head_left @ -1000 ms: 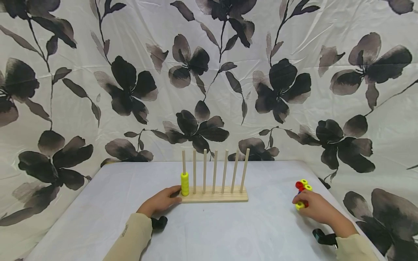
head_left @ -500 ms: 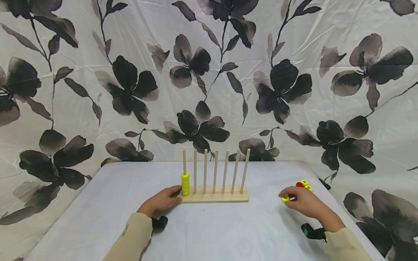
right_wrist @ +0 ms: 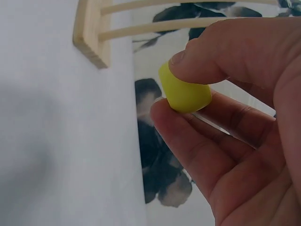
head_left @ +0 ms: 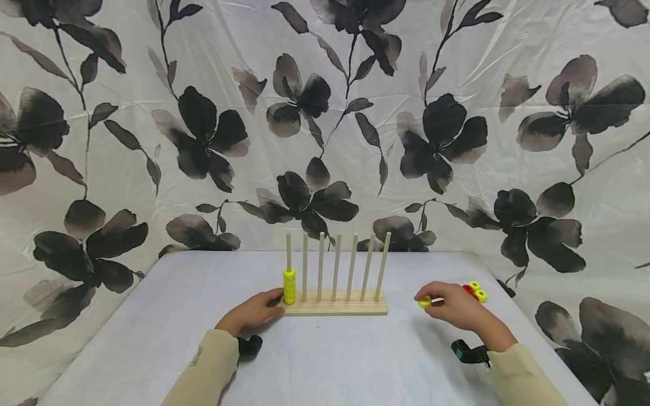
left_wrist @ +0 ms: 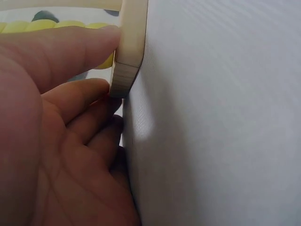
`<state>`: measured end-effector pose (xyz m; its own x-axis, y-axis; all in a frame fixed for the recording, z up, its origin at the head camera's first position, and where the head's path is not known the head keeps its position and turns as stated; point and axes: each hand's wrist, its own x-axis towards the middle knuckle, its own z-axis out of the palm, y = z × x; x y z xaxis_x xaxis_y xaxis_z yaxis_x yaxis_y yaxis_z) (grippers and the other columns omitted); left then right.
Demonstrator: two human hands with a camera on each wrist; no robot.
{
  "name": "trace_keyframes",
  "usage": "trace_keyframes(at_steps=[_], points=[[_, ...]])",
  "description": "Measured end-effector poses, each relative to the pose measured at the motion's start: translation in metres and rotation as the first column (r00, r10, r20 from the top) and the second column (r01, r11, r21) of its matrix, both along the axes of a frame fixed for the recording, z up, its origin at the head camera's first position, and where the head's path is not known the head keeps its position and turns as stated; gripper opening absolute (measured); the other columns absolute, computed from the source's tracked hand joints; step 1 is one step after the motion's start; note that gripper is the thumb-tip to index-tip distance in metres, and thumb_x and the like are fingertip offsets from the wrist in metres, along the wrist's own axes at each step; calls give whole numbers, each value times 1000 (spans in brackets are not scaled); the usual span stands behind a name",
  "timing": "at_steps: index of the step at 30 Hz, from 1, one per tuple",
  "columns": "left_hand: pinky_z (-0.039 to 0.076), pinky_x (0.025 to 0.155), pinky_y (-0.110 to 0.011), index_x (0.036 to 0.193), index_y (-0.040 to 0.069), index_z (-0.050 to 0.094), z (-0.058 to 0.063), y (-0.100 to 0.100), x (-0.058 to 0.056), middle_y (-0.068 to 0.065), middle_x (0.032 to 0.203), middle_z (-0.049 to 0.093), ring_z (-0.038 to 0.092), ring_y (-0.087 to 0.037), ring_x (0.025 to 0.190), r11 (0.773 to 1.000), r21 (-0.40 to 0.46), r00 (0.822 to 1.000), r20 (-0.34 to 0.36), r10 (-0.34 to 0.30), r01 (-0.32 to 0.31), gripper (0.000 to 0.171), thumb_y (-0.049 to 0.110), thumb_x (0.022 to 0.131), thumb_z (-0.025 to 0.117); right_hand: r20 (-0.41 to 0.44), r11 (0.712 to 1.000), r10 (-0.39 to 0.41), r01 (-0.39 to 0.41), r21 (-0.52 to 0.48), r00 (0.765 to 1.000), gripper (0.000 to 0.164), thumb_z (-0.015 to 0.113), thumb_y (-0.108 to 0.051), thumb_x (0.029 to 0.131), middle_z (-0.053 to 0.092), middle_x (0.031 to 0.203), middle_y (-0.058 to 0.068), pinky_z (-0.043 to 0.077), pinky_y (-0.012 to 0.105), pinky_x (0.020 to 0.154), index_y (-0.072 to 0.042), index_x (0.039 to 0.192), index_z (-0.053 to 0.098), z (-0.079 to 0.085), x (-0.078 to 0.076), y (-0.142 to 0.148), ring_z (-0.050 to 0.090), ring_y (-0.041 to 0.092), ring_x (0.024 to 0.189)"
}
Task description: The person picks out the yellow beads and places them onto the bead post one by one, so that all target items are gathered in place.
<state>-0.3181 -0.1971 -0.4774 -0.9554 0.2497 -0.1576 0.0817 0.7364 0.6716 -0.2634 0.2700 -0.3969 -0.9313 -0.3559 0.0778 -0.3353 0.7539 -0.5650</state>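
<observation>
Evidently we steady the rack [head_left: 335,308] from its left end, where our left hand [head_left: 252,313] rests on the surface [head_left: 325,361] with thumb and fingers [left_wrist: 77,94] pinching a corner of the base; the grip looks light, probably just enough to stop it sliding. Beside that hand, yellow beads [head_left: 289,287] sit stacked on the first peg [head_left: 289,254], which keeps them upright and together. The six pegs [head_left: 337,268] to its right are bare, spaced apart, we judge, so that stacks stand clear of one another. Further right, and apart from the rack, we hold one yellow bead [right_wrist: 186,92] in our right hand [head_left: 454,304], just above the surface, grasped between thumb and index finger; a fingertip pinch like this likely makes so small a piece easy to turn. Beyond that hand, red and yellow loose beads [head_left: 481,296] lie clustered within easy reach.
</observation>
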Motion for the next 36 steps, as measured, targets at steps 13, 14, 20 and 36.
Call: trace_keyframes(at_steps=[13, 14, 20, 36], points=[[25, 116, -60, 150, 15, 37, 5, 4, 5, -12, 154, 39, 30, -38, 144, 1000, -11, 1000, 8, 8, -8, 72, 36, 88, 69, -47, 994, 107, -108, -16, 993, 19, 66, -10, 89, 66, 111, 0, 58, 32, 87, -21, 105, 70, 13, -2, -18, 62, 20, 104], [26, 116, -60, 150, 15, 37, 5, 5, 5, -12, 154, 39, 31, -38, 144, 1000, -12, 1000, 6, 7, -7, 73, 37, 88, 69, -47, 994, 111, -112, -15, 993, 19, 66, -10, 89, 66, 111, -1, 58, 32, 87, -21, 105, 69, 13, -3, -18, 62, 20, 104], [26, 115, -60, 150, 14, 38, 7, 6, 6, -12, 153, 40, 31, -37, 144, 1000, -19, 1000, -2, 5, -5, 71, 34, 89, 68, -73, 990, 138, -139, -4, 988, 19, 66, -9, 89, 66, 110, -1, 58, 33, 87, -21, 104, 70, 18, -6, -24, 63, 20, 103], [25, 116, -60, 150, 16, 36, 5, 4, 5, -12, 155, 37, 29, -37, 145, 1000, -20, 1000, -6, -10, 10, 69, 36, 91, 66, -170, 971, 238, -241, 6, 956, 21, 65, -10, 90, 67, 112, -3, 58, 29, 87, -22, 107, 70, 52, -13, -64, 63, 14, 100]])
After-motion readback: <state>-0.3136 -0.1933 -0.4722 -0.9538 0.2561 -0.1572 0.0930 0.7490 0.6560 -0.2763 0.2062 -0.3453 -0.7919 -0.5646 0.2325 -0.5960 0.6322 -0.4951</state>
